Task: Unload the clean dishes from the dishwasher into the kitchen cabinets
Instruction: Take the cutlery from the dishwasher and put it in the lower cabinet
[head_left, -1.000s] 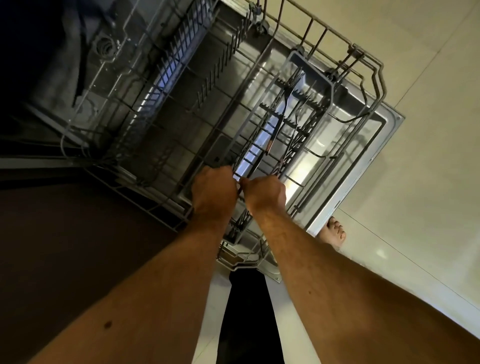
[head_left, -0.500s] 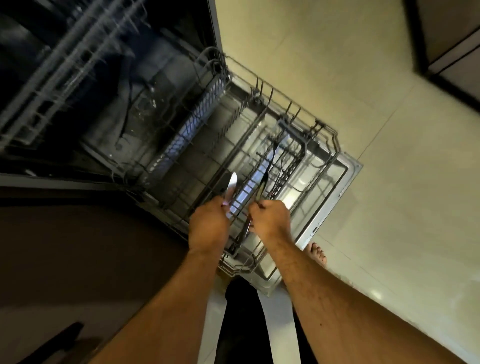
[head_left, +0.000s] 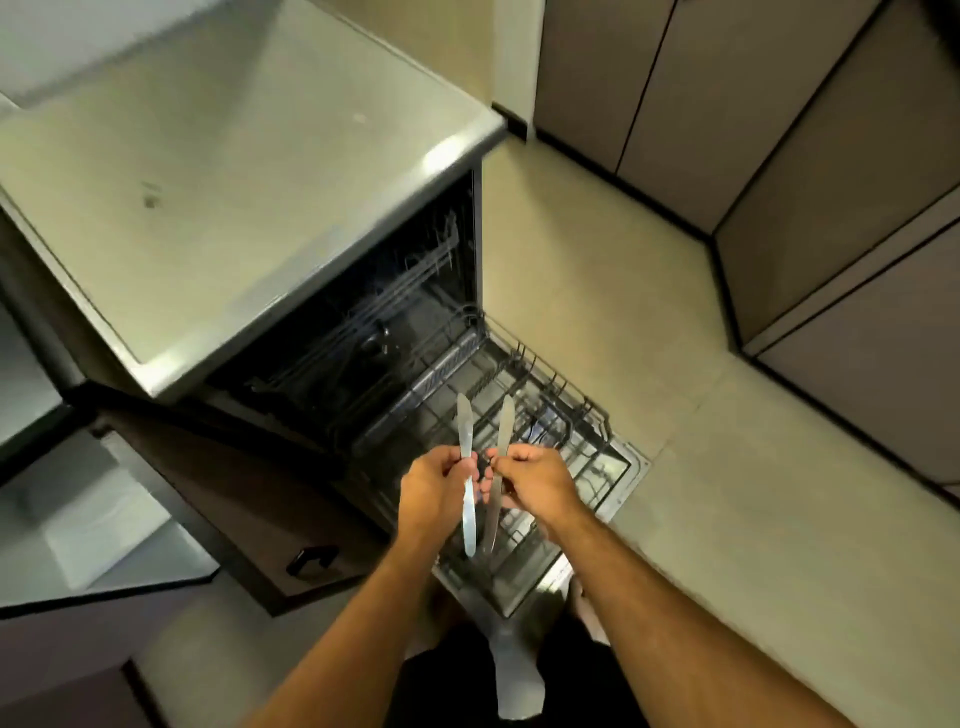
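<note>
Hands side by side above the rack (head_left: 545, 415): left hand (head_left: 434, 488) grips one knife (head_left: 466, 478), right hand (head_left: 537, 480) grips another knife (head_left: 500, 467), blades pointing away.

Arms: my forearms are bare, no sleeves, watch or rings.
Legs: my dark shorts (head_left: 447, 686).
Feet: bare.

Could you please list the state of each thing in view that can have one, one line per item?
dishwasher door: open, folded down flat.
lower rack: pulled out over the door.
left hand: holds a knife.
left knife: lifted clear of the rack.
right hand: holds a second knife.
right knife: lifted clear of the rack.
cabinet doors: closed.
</note>
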